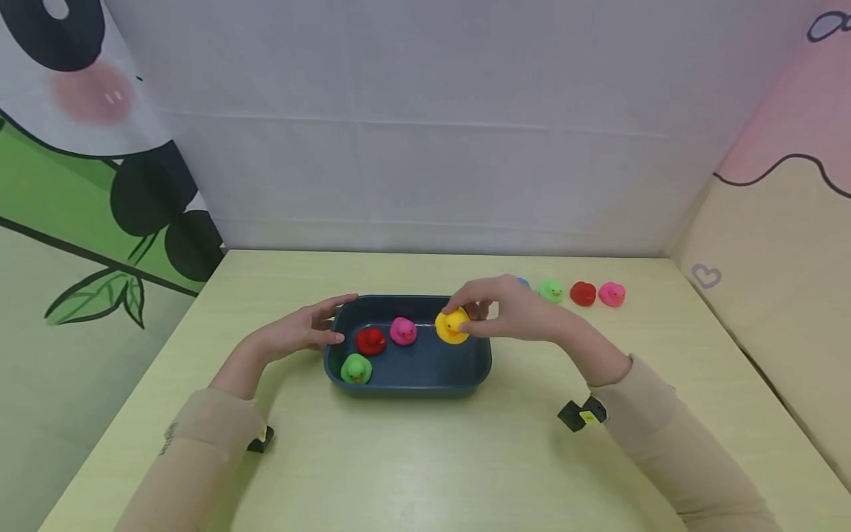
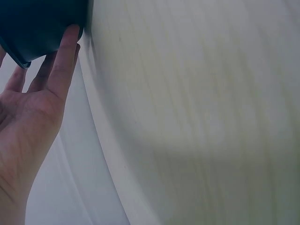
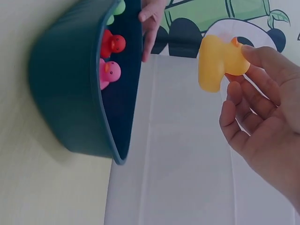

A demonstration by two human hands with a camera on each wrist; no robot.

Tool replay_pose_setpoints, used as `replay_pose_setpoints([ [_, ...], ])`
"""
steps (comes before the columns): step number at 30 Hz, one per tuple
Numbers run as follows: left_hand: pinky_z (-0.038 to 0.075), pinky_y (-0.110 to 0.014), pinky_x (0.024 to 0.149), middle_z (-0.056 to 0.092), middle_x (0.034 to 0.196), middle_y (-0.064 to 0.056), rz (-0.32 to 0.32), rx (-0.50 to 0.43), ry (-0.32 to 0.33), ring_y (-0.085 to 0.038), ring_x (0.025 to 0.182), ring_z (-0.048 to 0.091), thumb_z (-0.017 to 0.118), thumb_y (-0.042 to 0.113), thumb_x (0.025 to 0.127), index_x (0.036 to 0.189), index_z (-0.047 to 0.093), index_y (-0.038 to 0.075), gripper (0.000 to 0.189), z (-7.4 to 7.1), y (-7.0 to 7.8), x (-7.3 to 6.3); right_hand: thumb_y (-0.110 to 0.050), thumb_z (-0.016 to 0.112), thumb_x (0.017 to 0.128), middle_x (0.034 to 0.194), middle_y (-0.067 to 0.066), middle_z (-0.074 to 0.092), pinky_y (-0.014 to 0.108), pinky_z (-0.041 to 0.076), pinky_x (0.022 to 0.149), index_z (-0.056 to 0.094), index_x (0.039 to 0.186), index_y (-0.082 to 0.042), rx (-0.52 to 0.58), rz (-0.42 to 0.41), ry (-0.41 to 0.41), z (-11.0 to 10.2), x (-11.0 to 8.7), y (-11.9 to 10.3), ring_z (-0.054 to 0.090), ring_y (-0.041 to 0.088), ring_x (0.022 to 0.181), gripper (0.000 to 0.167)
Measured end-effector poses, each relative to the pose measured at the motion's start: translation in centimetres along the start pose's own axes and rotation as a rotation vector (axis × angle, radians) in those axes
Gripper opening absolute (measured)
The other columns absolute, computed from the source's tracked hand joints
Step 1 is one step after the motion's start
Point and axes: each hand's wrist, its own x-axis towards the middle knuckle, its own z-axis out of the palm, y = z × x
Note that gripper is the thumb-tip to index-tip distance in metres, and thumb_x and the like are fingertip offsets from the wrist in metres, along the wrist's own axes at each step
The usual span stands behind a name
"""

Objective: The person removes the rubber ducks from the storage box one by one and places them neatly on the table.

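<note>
In the head view, my right hand [image 1: 508,307] pinches a yellow rubber duck [image 1: 452,326] between thumb and fingers. The duck is raised over the right part of a dark blue-green bin [image 1: 425,386]; the right wrist view shows the duck [image 3: 218,63] above the bin's rim. At the bin's left end my left hand [image 1: 299,330] touches the rim and outer wall, fingers extended and thumb at the edge. Inside the bin are a red duck [image 1: 371,341], a pink duck [image 1: 403,331] and, in the front left corner, a green duck [image 1: 356,369].
On the table [image 1: 399,465], behind my right forearm, stand another green duck [image 1: 551,290], a red duck [image 1: 583,293] and a pink duck [image 1: 612,294] in a row. Part of a blue thing [image 1: 524,282] shows past my hand. A pale cloth wall [image 1: 425,170] borders the table's back.
</note>
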Motion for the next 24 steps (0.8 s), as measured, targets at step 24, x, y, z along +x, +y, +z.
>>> replay_pose_setpoints([
  [24, 0.043, -0.048, 0.098, 0.019, 0.155, -0.006, -0.016, 0.019, 0.014, -0.036, 0.14, 0.022, 0.061, 0.026, 0.091, 0.147, 0.023, 0.041, 0.069, 0.1, -0.1, -0.4, -0.01, 0.069, 0.084, 0.104, -0.008, 0.066, 0.028, 0.051, 0.071, 0.067, 0.112, -0.02, 0.001, 0.139, 0.081, -2.6, -4.4, 4.9, 0.057, 0.013, 0.081, 0.029],
])
